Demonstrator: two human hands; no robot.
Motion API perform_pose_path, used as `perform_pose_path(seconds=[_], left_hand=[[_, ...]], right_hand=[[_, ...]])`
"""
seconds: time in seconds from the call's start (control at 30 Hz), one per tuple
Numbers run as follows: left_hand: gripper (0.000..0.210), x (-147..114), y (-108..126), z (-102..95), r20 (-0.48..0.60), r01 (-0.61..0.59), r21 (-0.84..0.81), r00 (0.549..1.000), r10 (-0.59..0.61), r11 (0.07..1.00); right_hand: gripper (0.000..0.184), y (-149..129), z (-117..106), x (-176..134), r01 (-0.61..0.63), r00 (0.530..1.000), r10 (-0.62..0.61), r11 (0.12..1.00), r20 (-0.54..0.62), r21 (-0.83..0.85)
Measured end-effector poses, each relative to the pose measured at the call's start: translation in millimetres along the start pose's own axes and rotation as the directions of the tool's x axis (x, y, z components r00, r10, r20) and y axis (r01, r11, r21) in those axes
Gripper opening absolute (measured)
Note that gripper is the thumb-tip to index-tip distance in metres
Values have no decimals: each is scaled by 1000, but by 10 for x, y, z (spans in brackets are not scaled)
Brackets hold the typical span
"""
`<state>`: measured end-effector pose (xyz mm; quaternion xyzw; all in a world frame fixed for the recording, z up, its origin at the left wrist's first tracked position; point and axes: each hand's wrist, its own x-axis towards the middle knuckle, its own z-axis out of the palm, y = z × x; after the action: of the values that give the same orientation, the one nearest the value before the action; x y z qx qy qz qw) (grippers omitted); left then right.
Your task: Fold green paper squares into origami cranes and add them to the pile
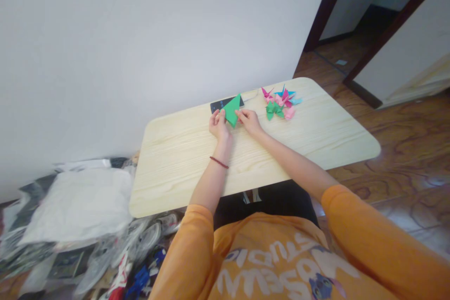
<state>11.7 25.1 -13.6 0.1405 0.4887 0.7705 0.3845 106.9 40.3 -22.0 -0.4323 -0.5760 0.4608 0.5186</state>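
Note:
A folded sheet of green origami paper [232, 109] is held up over the table between both hands. Its left edge is pinched by my left hand [218, 124], thumb on the near face. On the opposite edge, the fingertips of my right hand [249, 120] close on the paper. Behind the paper lies a phone [216, 105], partly covered by it. To the right of my right hand sits a cluster of small folded paper pieces: green ones [274, 110], a pink one [289, 113], a magenta one [267, 93] and a blue one [283, 91].
The pale wooden table [176, 164] has rounded corners and stands against a white wall [158, 33]. A white cable [252, 96] runs from the phone. White and clear plastic bags [80, 201] are piled at the left. A doorway [362, 18] opens at the right.

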Motion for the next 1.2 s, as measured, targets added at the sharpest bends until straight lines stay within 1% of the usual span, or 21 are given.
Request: perform_pose_path(seconds=[0.13, 0.27, 0.33, 0.43, 0.5, 0.67, 0.73, 0.8, 0.87, 0.93, 1.0, 1.1, 1.2], left_hand=[[32, -11, -10, 10, -11, 16, -24, 1000, -16, 1000], [28, -3, 6, 21, -25, 37, -55, 999, -39, 998], [29, 10, 19, 18, -24, 51, -50, 998, -52, 997], [35, 30, 32, 7, -19, 73, -45, 997, -74, 996], [36, 41, 34, 0, -10, 85, -50, 996, -86, 995], [34, 75, 43, -9, -10, 89, -92, 996, -91, 992], [32, 89, 56, -13, -12, 93, -114, 995, -95, 989], [28, 99, 72, -19, -10, 102, -100, 995, -104, 990], [25, 101, 85, -25, -2, 109, -63, 994, -109, 992], [26, 98, 93, -31, 12, 114, -51, 994, -113, 992], [29, 92, 98, -35, 21, 124, -79, 992, -123, 989], [30, 82, 114, -38, 12, 148, -126, 989, -148, 981], [27, 70, 150, -42, 0, 154, -135, 988, -156, 979]], right_hand=[[37, 7, 26, -11, 12, 999, -14, 998, 37, 55], [33, 7, 30, -13, -3, 995, -1, 999, 103, 42], [36, 0, 20, -21, -1, 994, 2, 1000, 110, -7], [48, -12, 5, -41, 5, 996, 6, 993, 94, -116], [51, -15, 0, -53, 14, 996, -1, 989, 93, -144], [38, 2, 18, -57, 68, 982, -59, 997, 181, -45], [37, 6, 31, -56, 83, 976, -73, 996, 203, -40], [39, 3, 40, -61, 78, 978, -61, 994, 199, -77], [43, -4, 38, -71, 61, 986, -38, 988, 160, -140], [47, -12, 27, -80, 50, 993, -27, 980, 117, -193], [50, -15, 11, -82, 51, 995, -32, 976, 90, -212], [50, -13, -7, -68, 65, 994, -51, 986, 95, -153], [47, -8, -11, -50, 94, 988, -84, 993, 132, -73]])
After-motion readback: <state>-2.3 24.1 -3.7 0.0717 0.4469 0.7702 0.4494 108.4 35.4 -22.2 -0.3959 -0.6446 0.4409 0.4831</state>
